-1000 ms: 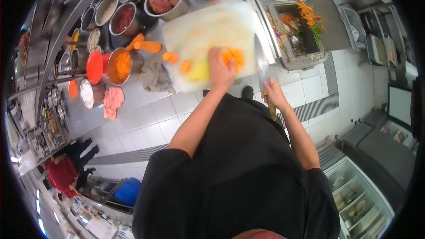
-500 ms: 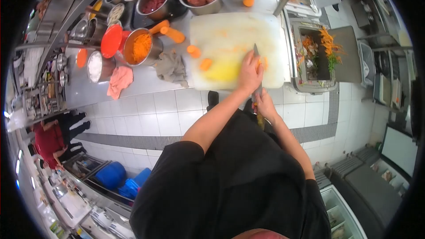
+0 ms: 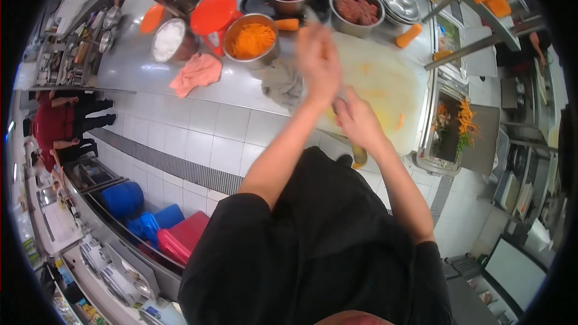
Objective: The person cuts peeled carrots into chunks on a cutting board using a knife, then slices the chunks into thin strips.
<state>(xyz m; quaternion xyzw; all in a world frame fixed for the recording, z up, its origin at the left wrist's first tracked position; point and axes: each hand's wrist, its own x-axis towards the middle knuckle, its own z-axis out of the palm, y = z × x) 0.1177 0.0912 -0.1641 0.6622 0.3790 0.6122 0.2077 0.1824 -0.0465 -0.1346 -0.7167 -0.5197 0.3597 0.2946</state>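
My left hand (image 3: 319, 63) is over the left edge of the white cutting board (image 3: 391, 66), blurred by motion. Orange carrot pieces (image 3: 326, 53) show among its fingers. Below it, my right hand (image 3: 361, 119) is closed round a knife (image 3: 341, 108). Most of the blade is hidden or smeared by my left hand. Orange scraps and a yellow stain mark the board. Left of the hands stands a steel pot (image 3: 268, 59) of shredded carrot (image 3: 253, 40). A carrot (image 3: 288, 24) lies behind it, and a grey cloth (image 3: 280, 87) lies in front.
Bowls of raw meat (image 3: 356, 12) and stacked steel bowls (image 3: 400, 5) stand at the back, with another carrot (image 3: 409, 35). A pink cloth (image 3: 197, 74) lies near the front edge. Shelf posts (image 3: 445, 57) rise right. An open waste bin (image 3: 442, 126) stands beyond the board.
My left hand has moved from the board's right side to its left edge, nearer the pot. My right hand has come up with the knife. The view has swung.
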